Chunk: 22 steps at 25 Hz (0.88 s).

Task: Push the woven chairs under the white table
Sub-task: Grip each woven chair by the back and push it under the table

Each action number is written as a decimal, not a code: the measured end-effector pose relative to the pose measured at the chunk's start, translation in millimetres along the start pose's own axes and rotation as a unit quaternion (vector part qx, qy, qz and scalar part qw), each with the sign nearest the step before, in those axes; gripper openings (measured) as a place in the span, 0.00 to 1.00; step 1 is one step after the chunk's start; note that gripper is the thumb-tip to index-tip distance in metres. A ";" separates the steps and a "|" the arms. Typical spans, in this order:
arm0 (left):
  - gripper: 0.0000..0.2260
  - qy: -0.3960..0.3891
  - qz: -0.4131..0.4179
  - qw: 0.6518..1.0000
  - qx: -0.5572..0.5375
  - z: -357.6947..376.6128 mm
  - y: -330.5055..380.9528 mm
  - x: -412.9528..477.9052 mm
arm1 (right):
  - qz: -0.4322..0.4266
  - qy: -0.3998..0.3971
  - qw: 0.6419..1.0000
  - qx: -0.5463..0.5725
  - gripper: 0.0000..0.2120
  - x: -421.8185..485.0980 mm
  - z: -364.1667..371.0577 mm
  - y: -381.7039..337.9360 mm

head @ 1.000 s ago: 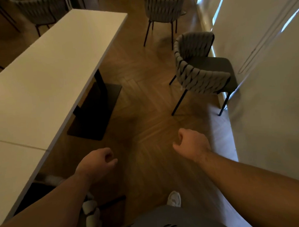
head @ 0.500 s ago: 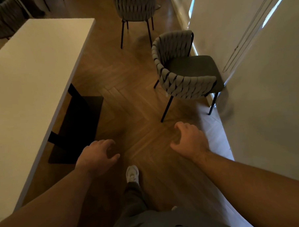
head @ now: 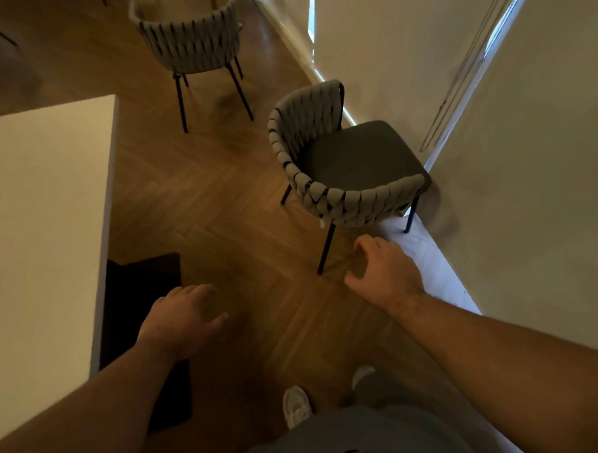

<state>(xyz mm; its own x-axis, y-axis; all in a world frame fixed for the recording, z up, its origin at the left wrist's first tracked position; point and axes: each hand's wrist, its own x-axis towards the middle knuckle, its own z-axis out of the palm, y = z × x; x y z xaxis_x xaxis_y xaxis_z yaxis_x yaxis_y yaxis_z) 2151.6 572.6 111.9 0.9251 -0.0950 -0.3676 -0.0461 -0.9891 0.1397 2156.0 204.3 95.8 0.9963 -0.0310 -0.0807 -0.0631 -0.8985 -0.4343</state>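
A woven grey chair with a dark seat and black legs stands at the right, close to the wall, its seat facing the wall. My right hand hovers just below its woven back, fingers loosely spread, holding nothing and not touching it. My left hand hangs over the floor with relaxed fingers, empty, beside the white table that fills the left side. A second woven chair stands farther off at the top, away from the table.
The table's black base plate lies on the herringbone wood floor under the table edge. A pale wall and curtain run along the right. My white shoes show at the bottom. Open floor separates the chairs from the table.
I have walked forward: the near chair is now closer and just ahead of my right hand. Both hands have uncurled from loose fists to relaxed, spread fingers.
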 end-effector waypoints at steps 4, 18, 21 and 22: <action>0.29 -0.018 0.039 0.999 0.002 -17.3 9.5 69.4 | 0.021 0.008 1.000 0.017 0.24 53.8 8.8 -0.7; 0.27 -0.063 0.055 0.996 -0.031 -74.0 69.5 311.4 | 0.026 -0.087 0.996 -0.021 0.20 280.0 -12.3 28.4; 0.26 -0.067 0.080 0.994 -0.024 -89.0 70.5 358.4 | 0.050 -0.108 0.992 -0.033 0.23 313.7 -5.4 27.2; 0.26 -0.076 0.095 0.992 -0.018 -92.3 67.9 377.6 | 0.064 -0.114 0.991 -0.031 0.23 324.1 -3.0 26.7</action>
<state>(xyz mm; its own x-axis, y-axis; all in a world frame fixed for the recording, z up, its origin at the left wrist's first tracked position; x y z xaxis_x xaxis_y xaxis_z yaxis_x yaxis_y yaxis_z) 2532.6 480.0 67.5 0.8332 -0.2980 -0.4657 -0.1981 -0.9473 0.2518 2477.4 169.0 60.7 0.9410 -0.0526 -0.3342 -0.1763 -0.9193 -0.3518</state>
